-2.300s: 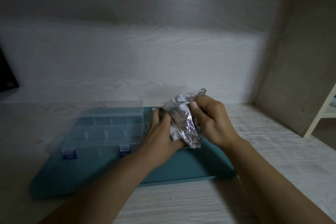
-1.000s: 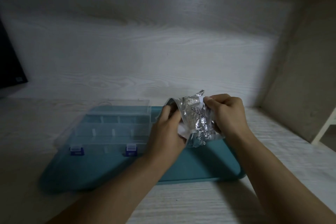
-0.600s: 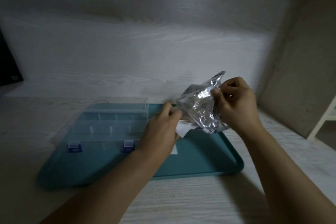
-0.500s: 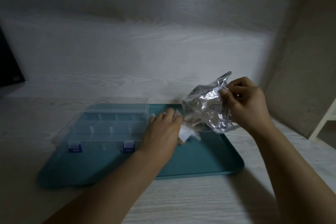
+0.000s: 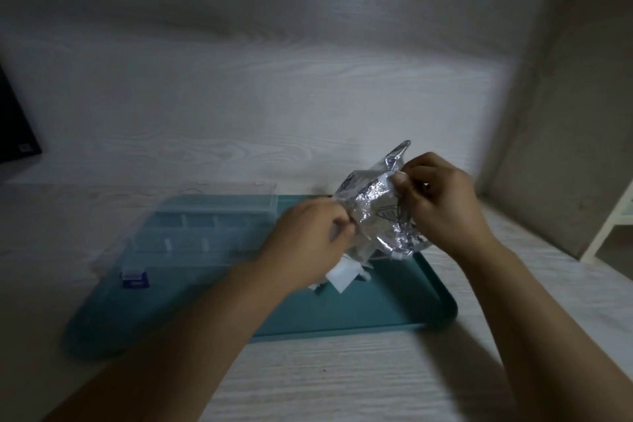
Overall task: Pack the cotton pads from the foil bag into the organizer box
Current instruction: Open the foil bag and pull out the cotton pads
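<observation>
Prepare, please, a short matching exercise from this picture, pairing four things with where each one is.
Things:
1. foil bag
2. organizer box
3. cotton pads
4. tray

Places:
A. flat on the pale wooden surface
B. on the left part of the tray
C. held up between both hands
D. on the tray, below the bag

Pairs: 1-C, 2-B, 3-D, 4-A

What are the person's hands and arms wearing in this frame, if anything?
Nothing shows on them. The left hand and right hand are bare, with no gloves, rings or watch visible. Both forearms are uncovered all the way to the bottom edge of the picture, so no sleeves appear. The dim light hides finer marks.
</observation>
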